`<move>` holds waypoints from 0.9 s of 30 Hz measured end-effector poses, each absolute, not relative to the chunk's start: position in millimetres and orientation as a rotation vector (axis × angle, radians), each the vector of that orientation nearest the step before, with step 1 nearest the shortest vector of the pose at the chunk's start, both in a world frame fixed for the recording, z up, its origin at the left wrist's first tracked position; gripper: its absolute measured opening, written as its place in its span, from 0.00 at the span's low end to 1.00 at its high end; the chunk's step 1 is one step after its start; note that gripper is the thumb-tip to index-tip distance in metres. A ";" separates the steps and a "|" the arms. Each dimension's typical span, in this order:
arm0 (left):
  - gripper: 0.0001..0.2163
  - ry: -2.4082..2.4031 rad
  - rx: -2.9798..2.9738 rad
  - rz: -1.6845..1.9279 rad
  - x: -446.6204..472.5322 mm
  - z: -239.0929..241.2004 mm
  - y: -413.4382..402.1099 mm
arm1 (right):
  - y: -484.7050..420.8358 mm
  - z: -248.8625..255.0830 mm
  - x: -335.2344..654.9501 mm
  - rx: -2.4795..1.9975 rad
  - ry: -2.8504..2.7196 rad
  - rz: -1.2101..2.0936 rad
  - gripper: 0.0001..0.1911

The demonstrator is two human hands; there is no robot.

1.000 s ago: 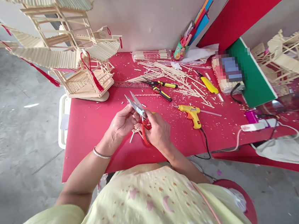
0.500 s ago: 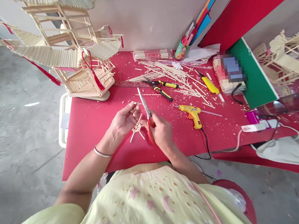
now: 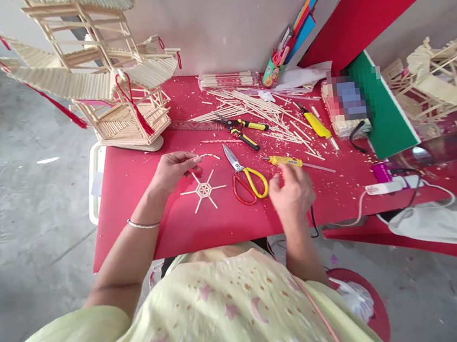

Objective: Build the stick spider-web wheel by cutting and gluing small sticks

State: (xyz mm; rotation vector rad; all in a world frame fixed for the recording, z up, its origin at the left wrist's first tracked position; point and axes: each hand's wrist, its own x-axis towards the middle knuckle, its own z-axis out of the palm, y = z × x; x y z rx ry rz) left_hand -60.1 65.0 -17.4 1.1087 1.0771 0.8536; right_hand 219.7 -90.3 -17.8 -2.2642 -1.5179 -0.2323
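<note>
My left hand [image 3: 176, 170] is closed in a pinch on a short piece of pale wooden stick [image 3: 199, 159], mostly hidden by the fingertips. Just beyond it, a few short cut pieces [image 3: 211, 155] lie in a row on the red table. Below that hand rests a six-spoked stick frame [image 3: 203, 190] with a small hexagon at its centre. Scissors [image 3: 240, 171] with one red and one yellow handle lie slightly open between my hands. My right hand [image 3: 293, 190] is over the handle of a yellow glue gun [image 3: 287, 160]; its blurred fingers hide the grip.
A stick pagoda [image 3: 126, 132] with red tassels stands at the back left. Pliers [image 3: 243, 131], loose sticks [image 3: 254, 105], a yellow cutter [image 3: 315, 121] and a pen cup [image 3: 271, 74] occupy the back. A power strip [image 3: 389, 187] with cables is at right.
The scissors have left my right hand and now lie on the table. That hand has moved right to the glue gun. My left hand has shifted left, uncovering the six-spoked frame.
</note>
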 end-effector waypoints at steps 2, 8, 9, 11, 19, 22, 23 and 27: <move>0.13 1.136 1.264 0.773 -64.8 -17.8 68.0 | -94.7 -16.2 246.0 -2.470 -1.310 -0.272 0.25; 0.07 1.106 1.592 0.468 -66.0 -18.6 74.6 | -87.2 -24.6 278.9 -2.765 -1.183 0.171 0.24; 0.07 1.110 1.643 0.421 -64.7 -18.8 75.7 | -86.1 -25.3 278.6 -2.775 -1.192 0.189 0.23; 0.05 1.123 1.753 0.337 -61.9 -19.2 78.4 | -86.5 -24.1 275.9 -2.763 -1.220 0.135 0.22; 0.06 1.114 2.049 0.142 -53.5 -23.7 82.5 | -97.7 -12.1 198.9 -1.944 -1.689 -0.010 0.17; 0.06 1.128 2.087 0.158 -53.2 -26.0 77.0 | -93.5 -24.7 150.9 -1.583 -2.003 0.230 0.16; 0.07 1.130 2.102 0.167 -53.8 -26.6 74.8 | -91.6 -30.8 138.7 -1.529 -2.055 0.268 0.16; 0.07 1.151 2.141 0.211 -57.6 -28.5 67.1 | -86.3 -53.2 116.3 -1.505 -2.165 0.260 0.17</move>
